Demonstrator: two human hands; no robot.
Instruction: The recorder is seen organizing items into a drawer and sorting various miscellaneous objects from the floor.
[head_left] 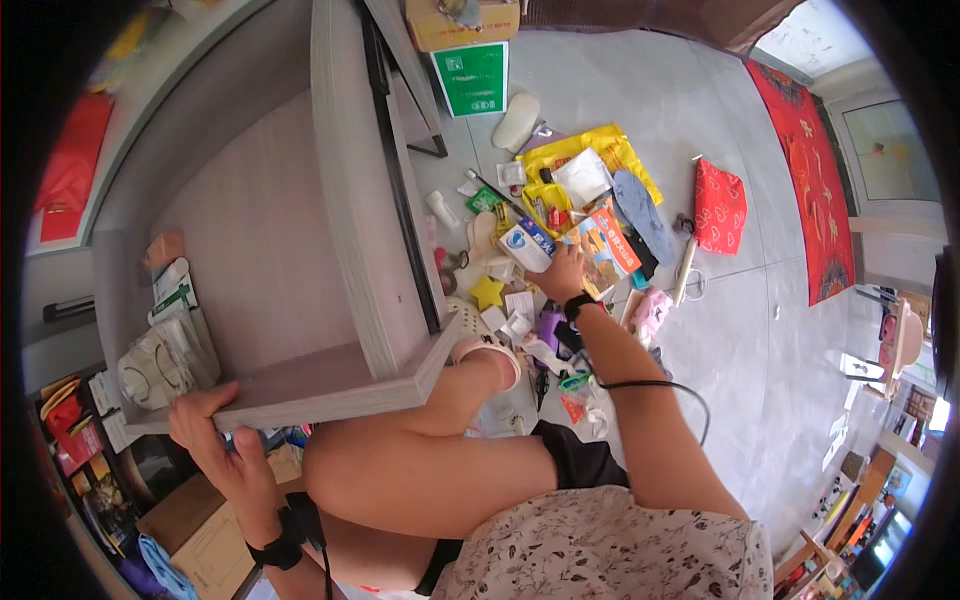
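My left hand (222,450) grips the front edge of a pulled-out grey wooden drawer (300,398), fingers over the rim and thumb below. Inside the drawer, at its left end, lie a bundle of pale cloth or bags (170,360), a white and green packet (172,295) and a small brown block (163,252). Reaching to a pile on the floor, my right hand (560,278) has its fingers closed at the right end of a small white and blue box (527,245). Right beside it rests an orange illustrated book or box (603,250); the fingertips are partly hidden.
Around the hand lie a yellow bag (640,165), a blue-grey insole-shaped piece (640,212), a yellow star (487,291) and a pink pouch (652,312). A red heart-patterned pouch (720,207) is farther right. A green box (472,80) stands behind. A cardboard box (210,550) sits lower left.
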